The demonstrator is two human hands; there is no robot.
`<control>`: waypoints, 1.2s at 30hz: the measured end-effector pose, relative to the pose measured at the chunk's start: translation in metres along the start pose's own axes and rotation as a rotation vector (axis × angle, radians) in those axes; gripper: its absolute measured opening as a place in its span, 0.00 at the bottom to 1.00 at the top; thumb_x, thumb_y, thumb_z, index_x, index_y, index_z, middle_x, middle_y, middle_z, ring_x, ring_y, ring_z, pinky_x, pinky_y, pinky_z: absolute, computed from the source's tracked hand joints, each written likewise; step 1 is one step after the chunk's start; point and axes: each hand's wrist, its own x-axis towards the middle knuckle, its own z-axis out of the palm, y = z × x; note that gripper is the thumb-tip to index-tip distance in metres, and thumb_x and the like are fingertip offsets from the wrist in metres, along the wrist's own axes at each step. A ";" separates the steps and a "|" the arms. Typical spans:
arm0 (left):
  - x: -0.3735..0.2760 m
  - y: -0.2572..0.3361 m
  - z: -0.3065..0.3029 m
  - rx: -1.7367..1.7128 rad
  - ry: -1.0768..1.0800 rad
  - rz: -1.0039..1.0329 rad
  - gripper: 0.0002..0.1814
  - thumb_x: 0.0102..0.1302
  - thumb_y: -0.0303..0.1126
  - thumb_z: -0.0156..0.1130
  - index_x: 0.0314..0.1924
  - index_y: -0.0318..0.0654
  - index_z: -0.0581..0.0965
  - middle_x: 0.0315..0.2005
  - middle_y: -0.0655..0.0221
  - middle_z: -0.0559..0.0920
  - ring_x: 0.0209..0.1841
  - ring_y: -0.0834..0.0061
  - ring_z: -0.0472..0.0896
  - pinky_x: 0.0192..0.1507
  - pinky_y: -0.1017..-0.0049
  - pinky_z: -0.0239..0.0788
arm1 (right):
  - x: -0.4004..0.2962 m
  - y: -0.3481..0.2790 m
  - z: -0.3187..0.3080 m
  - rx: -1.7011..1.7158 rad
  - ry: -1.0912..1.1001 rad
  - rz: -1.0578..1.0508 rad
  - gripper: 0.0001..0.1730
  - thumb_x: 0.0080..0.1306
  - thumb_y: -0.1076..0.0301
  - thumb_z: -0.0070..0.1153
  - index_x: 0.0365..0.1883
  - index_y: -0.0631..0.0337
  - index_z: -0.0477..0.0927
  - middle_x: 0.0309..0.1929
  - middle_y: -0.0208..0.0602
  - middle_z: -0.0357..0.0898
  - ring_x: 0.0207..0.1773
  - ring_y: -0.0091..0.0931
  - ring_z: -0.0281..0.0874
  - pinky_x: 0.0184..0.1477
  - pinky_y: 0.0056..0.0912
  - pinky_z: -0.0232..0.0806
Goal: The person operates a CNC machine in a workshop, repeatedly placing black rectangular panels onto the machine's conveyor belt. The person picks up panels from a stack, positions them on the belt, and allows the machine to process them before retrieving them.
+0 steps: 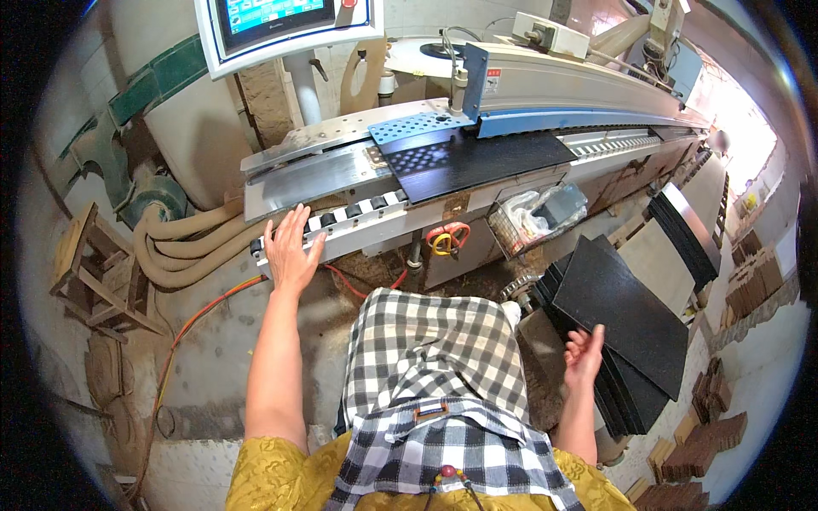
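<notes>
My left hand (293, 246) rests with spread fingers at the left end of the roller rail (358, 209) on an edge-banding machine, holding nothing. A black panel (479, 163) lies on the machine bed, its left end beneath a perforated blue plate (415, 128). On the right, my right hand (583, 351) is at the near edge of a tilted black panel (620, 306), which lies askew on a stack of similar panels. The fingers are partly curled; whether they grip the panel cannot be told.
A wire basket (508, 230) with plastic bags and red- and yellow-handled scissors (448, 239) hang on the machine's front. A control screen (281, 19) stands upper left, above thick hoses (192, 249) and a wooden stool (96, 274). More black panels (684, 236) stand farther right.
</notes>
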 end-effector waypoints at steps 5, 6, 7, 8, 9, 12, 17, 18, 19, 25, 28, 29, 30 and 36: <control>0.004 0.005 -0.003 -0.010 -0.013 -0.010 0.29 0.62 0.46 0.61 0.62 0.46 0.70 0.62 0.67 0.73 0.65 0.67 0.68 0.70 0.56 0.44 | 0.020 0.009 -0.011 0.195 0.195 -0.019 0.22 0.65 0.46 0.58 0.25 0.56 0.77 0.20 0.28 0.79 0.20 0.17 0.72 0.22 0.18 0.64; 0.003 0.005 0.000 -0.014 -0.009 -0.008 0.29 0.62 0.46 0.61 0.62 0.46 0.70 0.62 0.66 0.73 0.65 0.66 0.68 0.70 0.56 0.44 | 0.014 0.014 -0.011 0.161 0.130 -0.002 0.22 0.65 0.46 0.58 0.25 0.57 0.78 0.21 0.29 0.80 0.20 0.17 0.73 0.22 0.18 0.65; 0.002 0.005 0.000 -0.013 -0.008 -0.005 0.29 0.62 0.46 0.61 0.62 0.46 0.70 0.62 0.66 0.73 0.65 0.66 0.68 0.70 0.56 0.44 | 0.004 0.017 -0.006 0.126 0.065 0.022 0.22 0.65 0.47 0.58 0.25 0.58 0.79 0.21 0.30 0.81 0.20 0.18 0.73 0.23 0.18 0.66; 0.003 0.005 0.000 -0.009 -0.003 -0.003 0.29 0.62 0.47 0.61 0.62 0.46 0.70 0.62 0.65 0.73 0.64 0.66 0.69 0.70 0.56 0.44 | -0.008 0.014 -0.005 0.117 -0.100 0.123 0.23 0.68 0.49 0.55 0.26 0.62 0.79 0.23 0.33 0.81 0.20 0.19 0.73 0.23 0.20 0.67; 0.003 0.006 -0.001 -0.011 -0.003 0.004 0.29 0.62 0.47 0.61 0.62 0.46 0.70 0.62 0.65 0.73 0.65 0.66 0.68 0.70 0.56 0.44 | -0.018 0.018 0.003 0.180 -0.113 0.202 0.21 0.66 0.48 0.57 0.28 0.60 0.80 0.23 0.33 0.81 0.20 0.22 0.73 0.24 0.24 0.68; 0.002 0.001 -0.004 -0.014 -0.021 0.000 0.29 0.63 0.47 0.60 0.63 0.47 0.70 0.62 0.65 0.72 0.65 0.66 0.68 0.71 0.56 0.43 | -0.035 0.019 -0.014 0.325 -0.115 0.190 0.18 0.62 0.47 0.60 0.36 0.52 0.79 0.30 0.29 0.82 0.23 0.23 0.74 0.25 0.24 0.65; 0.002 0.002 -0.004 -0.008 -0.029 0.001 0.30 0.63 0.48 0.60 0.63 0.46 0.70 0.62 0.65 0.73 0.65 0.65 0.68 0.70 0.56 0.43 | -0.019 0.007 -0.083 0.353 -0.027 0.011 0.13 0.63 0.55 0.60 0.39 0.51 0.78 0.33 0.24 0.82 0.25 0.20 0.74 0.25 0.24 0.66; 0.003 0.002 -0.005 -0.028 -0.053 -0.012 0.30 0.64 0.49 0.59 0.63 0.46 0.70 0.62 0.65 0.72 0.66 0.65 0.67 0.71 0.56 0.42 | -0.023 0.001 -0.080 0.349 -0.045 0.001 0.09 0.64 0.59 0.59 0.38 0.52 0.78 0.33 0.25 0.82 0.26 0.20 0.75 0.25 0.22 0.67; 0.004 0.001 -0.007 -0.047 -0.076 -0.026 0.30 0.64 0.49 0.59 0.63 0.46 0.69 0.62 0.64 0.72 0.66 0.65 0.66 0.71 0.56 0.40 | -0.025 0.000 -0.084 0.335 -0.089 -0.015 0.09 0.64 0.60 0.59 0.38 0.52 0.78 0.33 0.26 0.82 0.26 0.20 0.75 0.25 0.22 0.67; -0.009 0.024 -0.036 -0.338 -0.179 -0.118 0.34 0.64 0.53 0.57 0.66 0.45 0.67 0.65 0.63 0.69 0.71 0.60 0.59 0.73 0.53 0.30 | -0.053 -0.010 -0.040 0.460 -0.169 -0.008 0.09 0.66 0.69 0.55 0.43 0.59 0.77 0.40 0.33 0.82 0.30 0.20 0.78 0.25 0.18 0.71; -0.028 0.062 -0.060 -0.526 -0.213 -0.010 0.39 0.61 0.59 0.57 0.67 0.45 0.65 0.67 0.62 0.66 0.72 0.58 0.57 0.73 0.51 0.35 | -0.056 -0.009 0.001 0.424 -0.418 0.081 0.12 0.66 0.68 0.55 0.47 0.56 0.78 0.49 0.31 0.80 0.42 0.23 0.78 0.35 0.22 0.72; -0.033 0.079 -0.070 -0.579 -0.228 0.039 0.41 0.61 0.61 0.57 0.67 0.45 0.64 0.67 0.62 0.66 0.72 0.57 0.56 0.72 0.50 0.37 | -0.053 0.000 0.018 0.374 -0.443 0.093 0.13 0.65 0.67 0.57 0.48 0.56 0.78 0.49 0.31 0.80 0.44 0.24 0.78 0.36 0.23 0.71; -0.038 0.094 -0.081 -0.592 -0.245 0.083 0.41 0.60 0.62 0.58 0.67 0.46 0.65 0.68 0.62 0.65 0.72 0.58 0.55 0.72 0.50 0.39 | -0.052 0.005 0.038 0.349 -0.509 0.147 0.13 0.64 0.67 0.58 0.47 0.56 0.78 0.49 0.30 0.80 0.45 0.25 0.77 0.36 0.25 0.72; -0.071 0.091 -0.098 -0.237 -0.243 0.147 0.42 0.53 0.60 0.65 0.63 0.45 0.69 0.66 0.61 0.67 0.70 0.57 0.60 0.71 0.51 0.42 | -0.068 0.046 0.173 0.195 -0.744 0.373 0.10 0.64 0.70 0.61 0.43 0.64 0.79 0.40 0.31 0.80 0.37 0.22 0.77 0.37 0.24 0.75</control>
